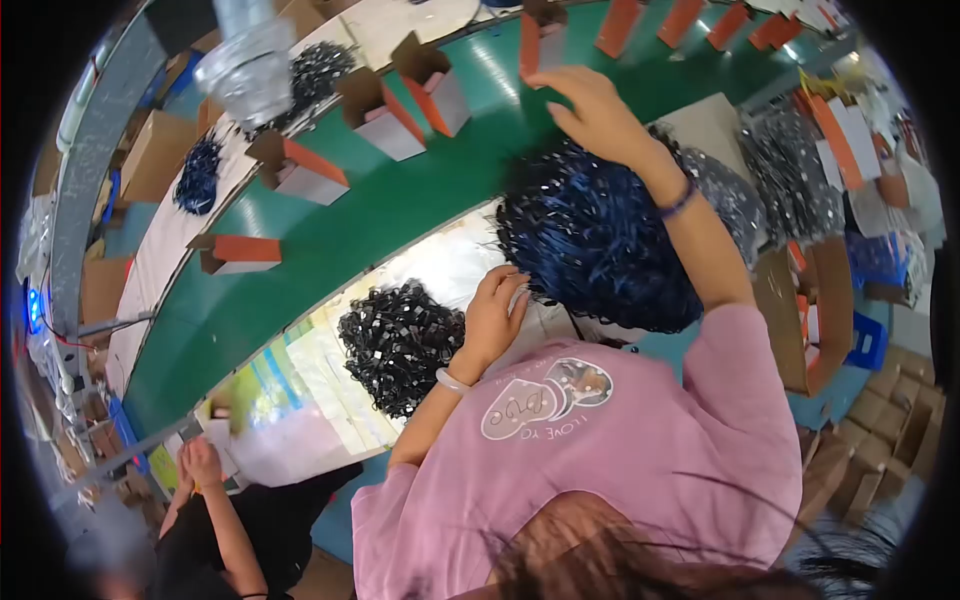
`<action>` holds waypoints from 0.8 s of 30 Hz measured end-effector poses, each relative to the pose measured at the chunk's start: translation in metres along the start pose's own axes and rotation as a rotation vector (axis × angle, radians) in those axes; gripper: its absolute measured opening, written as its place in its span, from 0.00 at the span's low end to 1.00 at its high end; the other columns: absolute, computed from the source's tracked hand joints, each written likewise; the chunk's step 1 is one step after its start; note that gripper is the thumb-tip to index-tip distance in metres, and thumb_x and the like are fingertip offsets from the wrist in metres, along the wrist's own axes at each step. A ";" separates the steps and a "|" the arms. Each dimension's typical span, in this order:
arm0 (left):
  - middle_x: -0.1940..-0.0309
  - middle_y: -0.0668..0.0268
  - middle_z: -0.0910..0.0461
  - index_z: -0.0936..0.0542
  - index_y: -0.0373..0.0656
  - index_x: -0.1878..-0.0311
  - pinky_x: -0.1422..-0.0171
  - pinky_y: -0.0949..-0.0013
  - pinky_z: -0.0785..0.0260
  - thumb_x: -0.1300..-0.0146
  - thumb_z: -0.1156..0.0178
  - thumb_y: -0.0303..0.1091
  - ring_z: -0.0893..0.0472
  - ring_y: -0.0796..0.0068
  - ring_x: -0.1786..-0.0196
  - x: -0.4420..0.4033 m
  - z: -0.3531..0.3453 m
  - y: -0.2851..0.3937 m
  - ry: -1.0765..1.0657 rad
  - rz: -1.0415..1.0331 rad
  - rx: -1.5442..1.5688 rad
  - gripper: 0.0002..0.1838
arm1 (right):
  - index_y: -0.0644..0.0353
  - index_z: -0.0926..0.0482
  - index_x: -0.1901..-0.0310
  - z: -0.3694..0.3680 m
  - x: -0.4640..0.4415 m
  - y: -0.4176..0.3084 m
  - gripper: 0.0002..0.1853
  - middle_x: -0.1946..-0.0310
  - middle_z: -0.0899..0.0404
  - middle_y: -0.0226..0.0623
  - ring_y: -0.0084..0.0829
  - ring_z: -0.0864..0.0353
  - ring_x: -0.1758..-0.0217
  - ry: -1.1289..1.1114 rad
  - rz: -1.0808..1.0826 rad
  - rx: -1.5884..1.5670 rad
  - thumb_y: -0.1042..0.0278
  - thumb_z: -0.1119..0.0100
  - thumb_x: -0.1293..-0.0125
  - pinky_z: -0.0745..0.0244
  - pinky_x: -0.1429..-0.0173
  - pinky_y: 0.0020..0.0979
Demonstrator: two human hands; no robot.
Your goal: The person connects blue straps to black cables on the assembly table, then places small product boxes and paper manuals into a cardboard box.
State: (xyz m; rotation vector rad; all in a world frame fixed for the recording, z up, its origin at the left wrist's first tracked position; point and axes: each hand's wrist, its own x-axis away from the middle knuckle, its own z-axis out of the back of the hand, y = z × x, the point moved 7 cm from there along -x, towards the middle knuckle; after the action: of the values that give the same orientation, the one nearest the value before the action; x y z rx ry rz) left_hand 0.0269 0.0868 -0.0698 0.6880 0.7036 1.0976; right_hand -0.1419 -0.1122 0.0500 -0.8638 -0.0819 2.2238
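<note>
My right hand reaches over the green conveyor belt with fingers stretched and thumb apart. Its fingertips are at the lower end of an orange and white carton with raised flaps; whether they touch it I cannot tell. Below that forearm lies a large heap of shiny dark blue strips. My left hand, fingers loosely bent and apart, is at the heap's left edge, with nothing visible in it. Left of this hand, a smaller heap of glossy black pieces lies on the pale work surface.
Several open orange and white cartons stand along the green conveyor belt. Clear bags of dark pieces and a brown cardboard box are at the right. A co-worker's hands are together at lower left.
</note>
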 end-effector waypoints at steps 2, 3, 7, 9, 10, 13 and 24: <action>0.55 0.58 0.24 0.21 0.43 0.54 0.53 0.62 0.28 0.42 0.38 0.28 0.22 0.55 0.55 -0.007 -0.009 0.018 -0.027 -0.108 -0.011 0.12 | 0.57 0.30 0.41 0.047 0.057 0.008 0.24 0.54 0.21 0.40 0.42 0.22 0.50 0.074 -0.357 -0.213 0.77 0.45 0.41 0.28 0.44 0.39; 0.55 0.58 0.24 0.21 0.43 0.54 0.53 0.62 0.28 0.42 0.38 0.28 0.22 0.55 0.55 -0.012 -0.015 0.027 -0.035 -0.117 -0.005 0.12 | 0.59 0.32 0.40 0.062 0.093 0.015 0.24 0.55 0.21 0.39 0.37 0.21 0.52 0.108 -0.516 -0.308 0.77 0.46 0.38 0.28 0.45 0.35; 0.64 0.62 0.23 0.19 0.44 0.60 0.62 0.61 0.28 0.42 0.38 0.30 0.21 0.58 0.64 -0.039 -0.061 0.068 -0.107 -0.274 0.025 0.07 | 0.63 0.33 0.39 0.093 0.232 0.021 0.19 0.58 0.20 0.38 0.25 0.21 0.56 0.275 -0.845 -0.585 0.78 0.51 0.32 0.27 0.49 0.25; 0.64 0.62 0.24 0.20 0.45 0.60 0.63 0.60 0.27 0.43 0.37 0.33 0.21 0.58 0.62 -0.053 -0.086 0.079 -0.114 -0.254 -0.096 0.09 | 0.64 0.32 0.40 0.097 0.277 0.004 0.18 0.59 0.20 0.37 0.24 0.20 0.58 0.305 -0.946 -0.631 0.78 0.51 0.31 0.27 0.50 0.24; 0.64 0.62 0.25 0.20 0.45 0.60 0.62 0.60 0.27 0.44 0.36 0.34 0.21 0.58 0.62 -0.059 -0.097 0.080 -0.150 -0.241 -0.218 0.09 | 0.64 0.31 0.41 0.097 0.294 -0.005 0.17 0.59 0.20 0.36 0.23 0.20 0.59 0.324 -0.976 -0.647 0.78 0.51 0.31 0.27 0.51 0.23; 0.64 0.61 0.25 0.20 0.45 0.61 0.61 0.59 0.27 0.45 0.36 0.33 0.22 0.58 0.59 -0.066 -0.109 0.080 -0.159 -0.231 -0.287 0.09 | 0.65 0.29 0.43 0.095 0.315 -0.032 0.16 0.59 0.20 0.36 0.23 0.20 0.61 0.336 -1.020 -0.667 0.78 0.50 0.31 0.26 0.53 0.24; 0.77 0.60 0.19 0.19 0.39 0.70 0.68 0.66 0.31 0.46 0.32 0.41 0.20 0.62 0.73 -0.051 -0.108 0.057 -0.409 0.099 0.003 0.13 | 0.62 0.27 0.44 0.092 0.293 -0.062 0.16 0.57 0.19 0.40 0.31 0.18 0.56 0.173 -0.950 -0.503 0.75 0.46 0.34 0.25 0.51 0.29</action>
State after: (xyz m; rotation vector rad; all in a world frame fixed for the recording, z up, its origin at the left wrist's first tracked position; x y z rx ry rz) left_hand -0.1041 0.0712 -0.0816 0.9242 0.3236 1.0038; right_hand -0.3065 0.1438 -0.0244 -0.9921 -0.8161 1.2350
